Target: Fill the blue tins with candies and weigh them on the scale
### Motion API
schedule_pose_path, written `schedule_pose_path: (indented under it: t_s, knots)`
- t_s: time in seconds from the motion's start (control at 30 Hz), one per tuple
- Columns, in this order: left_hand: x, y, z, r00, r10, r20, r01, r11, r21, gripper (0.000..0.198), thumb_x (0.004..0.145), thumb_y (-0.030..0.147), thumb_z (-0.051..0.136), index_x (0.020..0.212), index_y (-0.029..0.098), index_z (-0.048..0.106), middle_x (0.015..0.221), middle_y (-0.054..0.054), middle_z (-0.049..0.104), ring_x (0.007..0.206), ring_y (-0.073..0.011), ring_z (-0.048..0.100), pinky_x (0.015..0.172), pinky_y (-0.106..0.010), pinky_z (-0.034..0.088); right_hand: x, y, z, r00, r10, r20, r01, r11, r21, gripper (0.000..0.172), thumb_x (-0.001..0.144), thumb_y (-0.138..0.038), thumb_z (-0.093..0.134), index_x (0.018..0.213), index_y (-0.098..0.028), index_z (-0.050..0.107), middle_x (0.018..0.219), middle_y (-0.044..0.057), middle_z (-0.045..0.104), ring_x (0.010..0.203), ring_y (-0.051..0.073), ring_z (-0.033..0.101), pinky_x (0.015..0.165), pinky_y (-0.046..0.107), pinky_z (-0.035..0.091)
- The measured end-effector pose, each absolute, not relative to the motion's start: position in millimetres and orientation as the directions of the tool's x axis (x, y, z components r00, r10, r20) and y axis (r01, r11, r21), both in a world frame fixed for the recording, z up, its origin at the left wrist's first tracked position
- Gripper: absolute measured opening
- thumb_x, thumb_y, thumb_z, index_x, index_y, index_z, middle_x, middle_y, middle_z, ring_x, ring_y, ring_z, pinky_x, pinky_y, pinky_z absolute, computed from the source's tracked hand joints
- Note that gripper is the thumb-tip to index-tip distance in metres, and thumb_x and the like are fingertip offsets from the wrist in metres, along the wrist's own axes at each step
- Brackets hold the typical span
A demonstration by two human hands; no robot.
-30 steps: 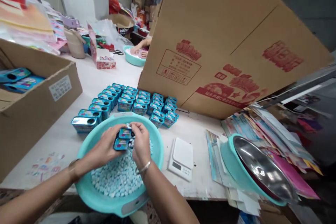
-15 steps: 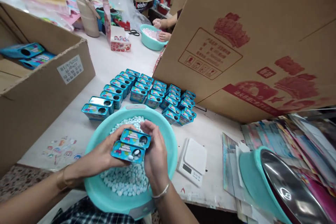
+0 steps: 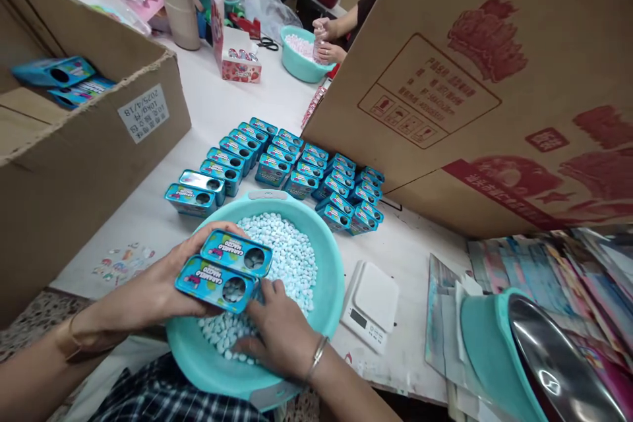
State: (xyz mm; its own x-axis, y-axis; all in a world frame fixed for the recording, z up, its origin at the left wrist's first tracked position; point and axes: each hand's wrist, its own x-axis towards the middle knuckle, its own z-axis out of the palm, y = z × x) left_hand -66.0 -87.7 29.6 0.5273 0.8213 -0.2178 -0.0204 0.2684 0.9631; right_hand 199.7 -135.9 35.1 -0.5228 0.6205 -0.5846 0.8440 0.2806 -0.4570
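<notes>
My left hand point(image 3: 158, 290) grips two small blue candy tins point(image 3: 225, 269) side by side over the left rim of a teal basin point(image 3: 326, 244). Each tin has a round hole in its top with candies showing inside. The basin holds a heap of small pale-blue candies point(image 3: 281, 254). My right hand point(image 3: 277, 333) lies palm down in those candies just below the tins, its fingers curled into the pile; what they hold is hidden.
Several rows of the same blue tins point(image 3: 277, 161) stand behind the basin. A white scale point(image 3: 370, 303) sits to its right. Cardboard boxes flank the table, left point(image 3: 89, 165) and right point(image 3: 469, 92). Another person's hands point(image 3: 326, 39) work at a far teal bowl point(image 3: 297, 66).
My right hand has left the tins and dropped into the candies. My left hand has carried both tins to the left. The camera has tilted down and leftward.
</notes>
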Motion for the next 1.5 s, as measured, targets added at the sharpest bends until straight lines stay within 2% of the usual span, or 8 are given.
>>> schedule_pose_path:
  t_s: [0.2, 0.37, 0.47, 0.6, 0.7, 0.83, 1.17, 1.5]
  knots:
    - [-57, -85, 37, 0.379, 0.897, -0.229, 0.063, 0.222, 0.973, 0.092, 0.080, 0.043, 0.093, 0.158, 0.028, 0.048, 0.138, -0.011, 0.080, 0.125, -0.0387, 0.079, 0.115, -0.049, 0.061, 215, -124, 29, -0.431, 0.645, -0.631, 0.747, -0.137, -0.651, 0.022, 0.100, -0.036, 0.078, 0.118, -0.025, 0.073, 0.113, 0.005, 0.072, 0.094, 0.022, 0.069, 0.086, 0.036, 0.054]
    - [-35, -87, 24, 0.276, 0.960, -0.054, 0.166, 0.008, 0.986, 0.075, 0.083, 0.043, 0.082, 0.150, 0.024, 0.055, 0.143, -0.014, 0.074, 0.136, -0.0409, 0.070, 0.126, -0.059, 0.052, 227, -116, 46, -0.358, 0.639, -0.680, 0.004, -0.728, -0.686, 0.066, 0.069, -0.070, 0.102, 0.100, -0.026, 0.062, 0.079, -0.008, 0.062, 0.050, 0.006, 0.044, 0.046, 0.020, 0.023]
    - [-21, -84, 12, 0.221, 0.973, 0.070, 0.253, -0.126, 0.959, 0.067, 0.081, 0.036, 0.074, 0.145, 0.022, 0.058, 0.149, -0.017, 0.068, 0.146, -0.0430, 0.062, 0.130, -0.064, 0.047, 211, -116, 68, -0.205, 0.766, -0.610, -0.395, -0.635, -0.664, 0.072, 0.059, -0.056, 0.111, 0.100, -0.025, 0.062, 0.086, -0.007, 0.068, 0.050, 0.003, 0.046, 0.042, 0.015, 0.018]
    - [-5, -79, 0, 0.192, 0.972, 0.136, 0.338, -0.196, 0.920, 0.065, 0.078, 0.032, 0.074, 0.141, 0.022, 0.060, 0.142, -0.018, 0.070, 0.142, -0.0456, 0.063, 0.125, -0.066, 0.050, 173, -111, 80, 0.194, 0.849, -0.491, -0.647, -0.265, -0.715, 0.056, 0.070, -0.045, 0.106, 0.104, -0.025, 0.066, 0.090, -0.005, 0.073, 0.062, 0.008, 0.063, 0.049, 0.017, 0.044]
    - [4, -80, -4, 0.197, 0.968, 0.153, 0.346, -0.215, 0.913, 0.066, 0.078, 0.031, 0.073, 0.142, 0.023, 0.059, 0.141, -0.018, 0.071, 0.139, -0.0457, 0.065, 0.121, -0.065, 0.054, 147, -105, 73, 0.462, 0.807, -0.367, -0.618, -0.003, -0.786, 0.037, 0.085, -0.044, 0.091, 0.109, -0.027, 0.068, 0.098, -0.002, 0.077, 0.083, 0.015, 0.076, 0.075, 0.029, 0.064]
    - [11, -91, -3, 0.206, 0.966, 0.158, 0.342, -0.223, 0.913, 0.071, 0.079, 0.030, 0.072, 0.148, 0.021, 0.056, 0.150, -0.019, 0.068, 0.147, -0.0459, 0.061, 0.126, -0.068, 0.050, 134, -105, 66, 0.571, 0.797, -0.197, -0.497, 0.145, -0.855, 0.035, 0.087, -0.047, 0.085, 0.110, -0.027, 0.068, 0.106, 0.000, 0.078, 0.111, 0.021, 0.078, 0.102, 0.039, 0.063]
    - [16, -102, 15, 0.260, 0.960, 0.103, 0.190, -0.155, 0.970, 0.074, 0.078, 0.030, 0.078, 0.149, 0.023, 0.056, 0.154, -0.018, 0.067, 0.149, -0.0429, 0.062, 0.130, -0.065, 0.049, 142, -112, 85, 0.514, 0.852, -0.096, -0.320, 0.087, -0.944, 0.031, 0.091, -0.053, 0.080, 0.096, -0.024, 0.074, 0.097, 0.001, 0.079, 0.099, 0.021, 0.072, 0.095, 0.036, 0.058]
    - [5, -94, 41, 0.476, 0.877, -0.064, 0.051, 0.045, 0.998, 0.084, 0.072, 0.030, 0.081, 0.150, 0.026, 0.051, 0.142, -0.010, 0.075, 0.130, -0.0371, 0.072, 0.118, -0.055, 0.057, 154, -121, 98, 0.415, 0.888, -0.198, -0.366, -0.036, -0.930, 0.032, 0.081, -0.054, 0.090, 0.096, -0.027, 0.082, 0.116, 0.008, 0.086, 0.126, 0.030, 0.074, 0.120, 0.051, 0.054]
